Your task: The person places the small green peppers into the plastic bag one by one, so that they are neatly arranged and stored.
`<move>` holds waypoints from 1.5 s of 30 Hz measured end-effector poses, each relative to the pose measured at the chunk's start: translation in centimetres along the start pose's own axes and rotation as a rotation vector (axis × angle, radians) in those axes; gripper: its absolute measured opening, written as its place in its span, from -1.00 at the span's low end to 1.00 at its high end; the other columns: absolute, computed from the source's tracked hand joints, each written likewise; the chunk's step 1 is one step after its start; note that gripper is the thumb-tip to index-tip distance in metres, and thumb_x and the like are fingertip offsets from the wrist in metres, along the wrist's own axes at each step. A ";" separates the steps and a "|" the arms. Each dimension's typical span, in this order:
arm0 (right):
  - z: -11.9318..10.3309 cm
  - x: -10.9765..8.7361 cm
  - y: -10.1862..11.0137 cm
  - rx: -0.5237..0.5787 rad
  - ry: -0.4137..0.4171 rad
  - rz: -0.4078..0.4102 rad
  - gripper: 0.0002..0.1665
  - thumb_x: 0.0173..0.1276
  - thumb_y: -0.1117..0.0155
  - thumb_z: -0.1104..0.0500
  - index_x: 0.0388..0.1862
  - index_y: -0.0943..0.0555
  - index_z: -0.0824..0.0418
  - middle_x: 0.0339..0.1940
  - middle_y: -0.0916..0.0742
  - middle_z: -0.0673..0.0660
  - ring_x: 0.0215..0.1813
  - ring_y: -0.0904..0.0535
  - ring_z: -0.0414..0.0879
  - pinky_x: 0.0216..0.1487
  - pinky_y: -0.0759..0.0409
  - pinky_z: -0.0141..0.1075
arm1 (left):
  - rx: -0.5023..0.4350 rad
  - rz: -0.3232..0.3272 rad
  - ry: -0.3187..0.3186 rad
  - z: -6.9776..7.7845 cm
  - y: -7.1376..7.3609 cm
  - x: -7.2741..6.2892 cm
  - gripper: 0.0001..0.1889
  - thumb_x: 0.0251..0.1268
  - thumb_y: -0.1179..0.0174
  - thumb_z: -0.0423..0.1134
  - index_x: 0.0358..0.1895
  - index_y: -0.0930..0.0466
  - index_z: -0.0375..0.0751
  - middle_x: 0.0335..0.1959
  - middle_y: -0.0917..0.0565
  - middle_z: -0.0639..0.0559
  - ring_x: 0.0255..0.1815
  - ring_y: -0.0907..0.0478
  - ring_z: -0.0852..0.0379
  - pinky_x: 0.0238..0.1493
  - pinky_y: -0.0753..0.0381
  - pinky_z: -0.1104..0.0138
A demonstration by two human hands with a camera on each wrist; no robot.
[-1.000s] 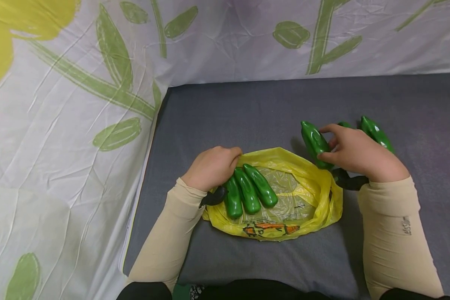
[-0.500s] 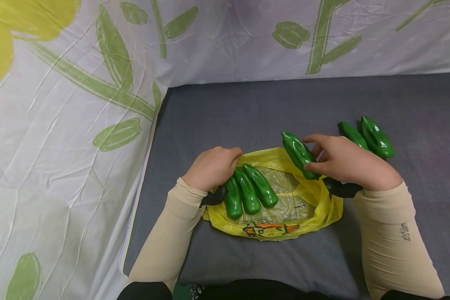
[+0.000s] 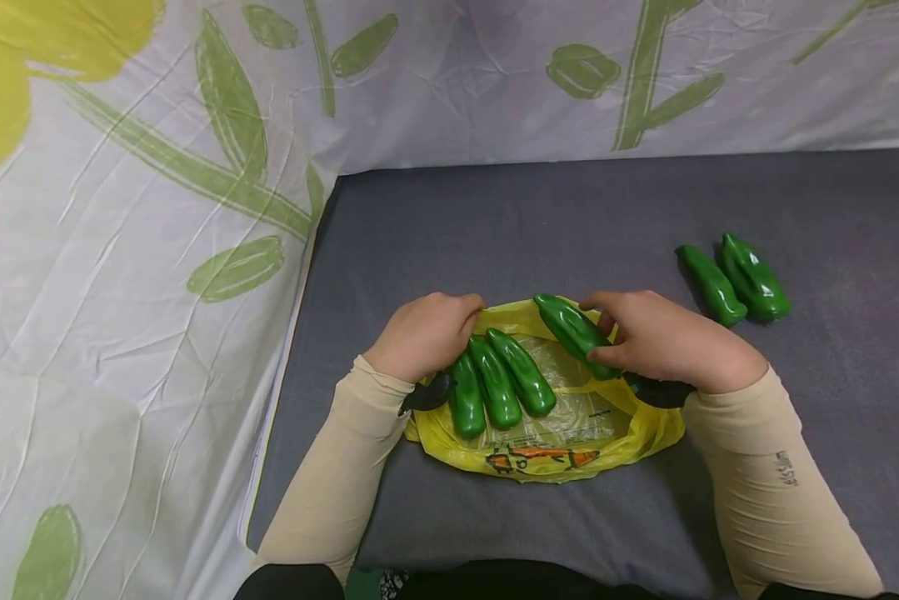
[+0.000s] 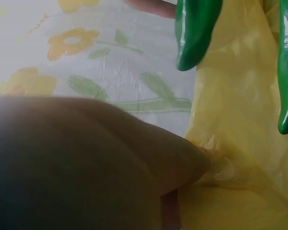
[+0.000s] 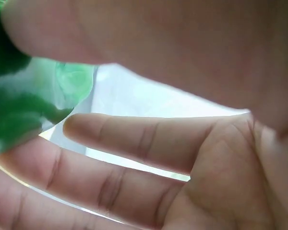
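Note:
A yellow plastic bag (image 3: 644, 425) lies with its mouth spread wide on the grey surface. My left hand (image 3: 428, 333) pinches the bag's rim at its upper left; the left wrist view shows the film bunched at the fingertips. Three glossy green peppers (image 3: 496, 383) lie side by side within the bag, near that hand. Over the bag's far right part, my right hand (image 3: 655, 337) grips another green pepper (image 3: 572, 329) between thumb and fingers, its pointed end toward the back left. Up close in the right wrist view, the held pepper (image 5: 33, 100) appears at the left edge.
Two more green peppers, a slimmer one (image 3: 711, 285) and a thicker one (image 3: 752, 277), lie together on the grey surface (image 3: 494, 225) at the right. A white sheet (image 3: 449, 100) with printed flowers hangs behind and along the left side.
My right hand has carried its pepper left and toward me, from beside the bag to above it. The two peppers at the right came into full view. My left hand stayed put.

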State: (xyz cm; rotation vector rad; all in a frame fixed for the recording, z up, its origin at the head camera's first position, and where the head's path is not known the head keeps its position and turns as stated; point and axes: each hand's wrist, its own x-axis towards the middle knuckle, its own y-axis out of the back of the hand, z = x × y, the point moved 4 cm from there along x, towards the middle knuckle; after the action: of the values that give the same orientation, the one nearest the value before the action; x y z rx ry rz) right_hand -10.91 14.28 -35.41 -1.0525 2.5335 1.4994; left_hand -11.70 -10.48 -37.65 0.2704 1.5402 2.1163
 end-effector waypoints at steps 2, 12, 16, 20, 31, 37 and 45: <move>-0.2 0.2 -0.3 -0.010 0.011 -0.008 -0.33 0.37 -0.52 0.13 0.35 -0.54 0.39 -0.13 -0.78 0.15 -0.28 -0.65 -0.13 -0.21 -0.65 -0.11 | -0.002 0.000 0.002 0.0 0.0 0.0 -0.69 0.74 0.09 -0.21 -0.05 -0.71 -0.08 -0.43 -0.66 0.08 -0.50 -0.55 0.13 -0.44 -0.57 0.24; -0.8 1.2 -1.8 -0.055 0.036 -0.057 -0.40 0.36 -0.49 0.15 0.29 -0.58 0.38 -0.13 -0.78 0.17 -0.10 -0.70 0.02 -0.03 -0.66 0.02 | 0.005 0.001 -0.004 0.2 0.1 0.1 -0.68 0.75 0.11 -0.21 -0.04 -0.71 -0.08 -0.47 -0.63 0.08 -0.52 -0.53 0.13 -0.46 -0.55 0.24; -0.8 1.5 -2.2 -0.050 0.044 -0.055 -0.43 0.34 -0.48 0.17 0.25 -0.59 0.40 -0.16 -0.77 0.16 -0.11 -0.70 0.02 -0.02 -0.66 0.02 | 0.009 0.000 -0.007 0.3 0.1 0.1 -0.67 0.75 0.10 -0.21 -0.01 -0.72 -0.08 -0.42 -0.67 0.07 -0.51 -0.55 0.14 -0.44 -0.58 0.23; -0.6 2.0 -2.7 -0.049 0.043 -0.047 -0.44 0.30 -0.47 0.21 0.23 -0.58 0.40 -0.24 -0.74 0.10 -0.19 -0.64 -0.03 -0.08 -0.63 -0.02 | 0.015 -0.002 -0.012 0.4 0.1 0.1 -0.67 0.75 0.10 -0.20 -0.01 -0.72 -0.09 -0.41 -0.69 0.06 -0.51 -0.56 0.14 -0.44 -0.59 0.23; -1.4 3.0 -4.2 -0.038 0.127 -0.050 -0.45 0.23 -0.48 0.26 0.19 -0.59 0.39 -0.31 -0.67 0.03 -0.27 -0.53 -0.09 -0.10 -0.57 -0.11 | 0.019 -0.004 -0.003 0.3 0.0 0.2 -0.67 0.75 0.11 -0.20 -0.02 -0.72 -0.08 -0.41 -0.68 0.06 -0.48 -0.57 0.13 -0.41 -0.60 0.21; -1.8 3.2 -4.6 -0.036 0.143 -0.043 -0.50 0.20 -0.51 0.27 0.12 -0.60 0.32 -0.32 -0.67 0.02 -0.27 -0.54 -0.10 -0.12 -0.56 -0.14 | 0.021 -0.003 -0.003 0.3 0.1 0.2 -0.68 0.74 0.10 -0.21 -0.04 -0.72 -0.08 -0.41 -0.67 0.07 -0.47 -0.57 0.12 -0.40 -0.61 0.20; -2.0 3.1 -4.9 -0.049 0.140 -0.047 -0.48 0.22 -0.53 0.23 0.13 -0.58 0.31 -0.28 -0.68 0.04 -0.22 -0.56 -0.06 -0.06 -0.58 -0.08 | 0.014 0.002 -0.001 0.2 -0.1 0.0 -0.67 0.74 0.11 -0.22 -0.05 -0.72 -0.08 -0.46 -0.64 0.08 -0.50 -0.55 0.12 -0.44 -0.57 0.22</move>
State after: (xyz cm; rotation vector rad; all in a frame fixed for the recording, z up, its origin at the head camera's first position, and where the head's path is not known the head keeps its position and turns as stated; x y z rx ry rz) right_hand -10.03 9.54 -39.15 -1.2579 2.5536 1.5346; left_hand -11.61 -10.29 -37.66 0.2781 1.5546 2.1070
